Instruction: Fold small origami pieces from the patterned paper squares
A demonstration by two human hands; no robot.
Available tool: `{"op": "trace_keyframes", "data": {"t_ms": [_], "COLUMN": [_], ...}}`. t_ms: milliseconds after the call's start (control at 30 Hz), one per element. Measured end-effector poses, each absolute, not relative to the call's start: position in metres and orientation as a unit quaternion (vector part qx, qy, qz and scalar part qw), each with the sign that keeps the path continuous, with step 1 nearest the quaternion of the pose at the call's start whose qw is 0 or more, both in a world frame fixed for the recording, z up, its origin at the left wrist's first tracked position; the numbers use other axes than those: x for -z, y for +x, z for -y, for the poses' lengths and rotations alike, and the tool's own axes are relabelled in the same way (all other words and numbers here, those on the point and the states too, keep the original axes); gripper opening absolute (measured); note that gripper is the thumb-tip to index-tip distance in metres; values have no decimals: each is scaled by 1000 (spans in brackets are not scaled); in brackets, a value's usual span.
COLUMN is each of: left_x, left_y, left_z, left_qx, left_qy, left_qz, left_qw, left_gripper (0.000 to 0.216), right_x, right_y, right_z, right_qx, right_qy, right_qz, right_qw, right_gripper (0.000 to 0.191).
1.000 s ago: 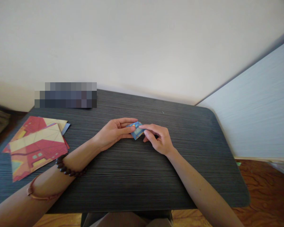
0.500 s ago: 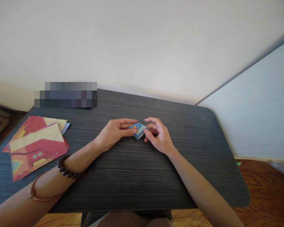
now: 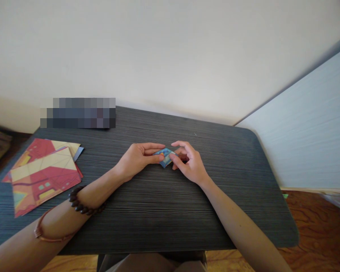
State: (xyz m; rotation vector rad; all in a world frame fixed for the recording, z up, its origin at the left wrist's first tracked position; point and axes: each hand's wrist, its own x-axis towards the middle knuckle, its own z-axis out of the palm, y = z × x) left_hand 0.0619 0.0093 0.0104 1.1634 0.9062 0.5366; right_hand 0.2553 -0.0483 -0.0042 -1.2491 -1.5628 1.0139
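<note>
A small piece of folded paper (image 3: pixel 165 161), mostly blue with a lighter band and an orange spot, is between my two hands above the middle of the table. My left hand (image 3: pixel 138 156) pinches its left corner, thumb on top and fingers behind. From the other side, my right hand (image 3: pixel 190 162) grips the right corner between thumb and curled fingers, with the index finger arched above. The paper has a diamond outline. Its underside and the fingertips beneath it are hidden.
Patterned red and cream paper sheets (image 3: pixel 47 175) lie overlapping on the left of the dark ribbed table (image 3: pixel 170 211). A blurred-out object (image 3: pixel 79 113) stands at the back left against the wall (image 3: pixel 170 56). A pale panel (image 3: pixel 306 124) rises along the right.
My right thumb has slid slightly left over the folded paper, and the right index finger has shifted a little left too. My left hand keeps its hold.
</note>
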Motion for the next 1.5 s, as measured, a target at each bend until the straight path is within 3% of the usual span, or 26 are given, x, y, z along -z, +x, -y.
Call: {"op": "trace_keyframes", "data": {"t_ms": [400, 1500], "left_x": [-11, -12], "left_y": [63, 67], "left_z": [-8, -4], "left_qx": [-257, -290], "left_qy": [536, 581], "left_qz": [-393, -419], "left_qw": [701, 634], "left_gripper": [34, 22], "right_x": [8, 3], "right_y": [255, 254], "right_z": [48, 47], "right_qx": [-380, -340], "right_qy": [-484, -496], "right_qz": [652, 660], "right_qw": [443, 450], "right_gripper": [23, 15]}}
